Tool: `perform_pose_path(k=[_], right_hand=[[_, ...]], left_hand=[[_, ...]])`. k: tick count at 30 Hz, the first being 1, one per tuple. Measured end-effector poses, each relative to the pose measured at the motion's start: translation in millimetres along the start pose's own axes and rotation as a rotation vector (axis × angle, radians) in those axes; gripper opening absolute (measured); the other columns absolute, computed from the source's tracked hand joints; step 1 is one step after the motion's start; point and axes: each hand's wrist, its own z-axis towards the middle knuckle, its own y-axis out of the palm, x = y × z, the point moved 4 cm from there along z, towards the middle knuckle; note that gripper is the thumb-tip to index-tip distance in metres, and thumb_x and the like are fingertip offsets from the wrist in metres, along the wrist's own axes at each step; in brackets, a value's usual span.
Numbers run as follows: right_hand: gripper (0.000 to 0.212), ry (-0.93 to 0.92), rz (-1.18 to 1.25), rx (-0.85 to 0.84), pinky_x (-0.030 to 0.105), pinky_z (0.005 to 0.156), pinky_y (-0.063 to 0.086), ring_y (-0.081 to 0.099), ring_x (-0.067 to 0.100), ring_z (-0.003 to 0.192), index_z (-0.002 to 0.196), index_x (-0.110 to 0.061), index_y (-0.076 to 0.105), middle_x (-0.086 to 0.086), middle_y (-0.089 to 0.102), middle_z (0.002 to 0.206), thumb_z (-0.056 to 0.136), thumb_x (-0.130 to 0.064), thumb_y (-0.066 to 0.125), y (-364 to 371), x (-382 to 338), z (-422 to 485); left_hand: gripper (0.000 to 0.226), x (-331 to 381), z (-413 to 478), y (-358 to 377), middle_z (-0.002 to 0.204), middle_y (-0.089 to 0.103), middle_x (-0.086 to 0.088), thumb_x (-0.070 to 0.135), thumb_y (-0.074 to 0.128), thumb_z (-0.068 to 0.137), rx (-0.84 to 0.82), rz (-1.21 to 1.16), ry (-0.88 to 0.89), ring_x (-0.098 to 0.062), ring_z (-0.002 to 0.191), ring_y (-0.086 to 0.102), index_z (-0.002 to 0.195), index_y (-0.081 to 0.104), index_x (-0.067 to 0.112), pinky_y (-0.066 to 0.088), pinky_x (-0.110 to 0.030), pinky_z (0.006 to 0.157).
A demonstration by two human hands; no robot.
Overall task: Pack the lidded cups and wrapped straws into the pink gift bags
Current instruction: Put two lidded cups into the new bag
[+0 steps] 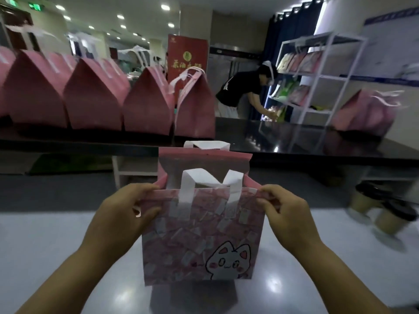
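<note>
A pink gift bag [199, 241] with a white cat drawing and white handles stands upright on the white table in front of me, its mouth pulled open. My left hand [127, 214] pinches the bag's upper left rim. My right hand [283, 214] pinches the upper right rim. Two lidded cups [385, 211], beige with dark lids, stand blurred on the table at the right. No wrapped straws are visible.
Several closed pink bags [95, 98] line a dark counter [260, 141] behind the table, with another pink bag [367, 114] at the far right. A person in black bends at a white shelf rack [317, 78] beyond it.
</note>
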Motion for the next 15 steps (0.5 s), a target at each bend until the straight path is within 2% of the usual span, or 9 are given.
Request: perform_pose_path(k=[5,9,11,15], right_hand=[[0.015,0.082,-0.061,0.078,0.007,0.063,0.047,0.060,-0.003,0.078,0.097,-0.021,0.066,-0.015,0.062,0.081,0.086,-0.011,0.065,-42,73,14],[0.015,0.109,-0.104,0.131,0.014,0.065,0.047,0.061,0.003,0.078,0.094,-0.023,0.063,-0.014,0.062,0.080,0.086,-0.010,0.065,-63,128,35],[0.016,0.132,-0.119,0.139,0.016,0.065,0.048,0.060,0.004,0.078,0.093,-0.024,0.062,-0.013,0.061,0.080,0.086,-0.010,0.065,-73,154,46],[0.019,0.168,-0.150,0.145,0.011,0.064,0.042,0.058,-0.002,0.078,0.092,-0.028,0.060,-0.019,0.059,0.080,0.086,-0.010,0.065,-91,201,68]], left_hand=[[0.044,38,39,72,0.097,0.062,0.003,0.020,0.075,0.067,-0.043,-0.052,0.079,-0.009,0.077,0.058,0.108,0.063,0.010,0.045,-0.015,0.067],[0.046,57,73,130,0.098,0.064,0.000,0.014,0.079,0.066,-0.034,-0.108,0.118,-0.010,0.079,0.058,0.109,0.063,0.011,0.049,-0.020,0.069],[0.046,66,90,158,0.099,0.064,0.001,0.014,0.079,0.067,-0.032,-0.144,0.123,-0.010,0.079,0.059,0.109,0.063,0.011,0.048,-0.018,0.069],[0.044,82,120,208,0.099,0.061,0.008,0.015,0.078,0.069,-0.048,-0.199,0.130,-0.006,0.079,0.058,0.109,0.062,0.014,0.046,-0.012,0.069]])
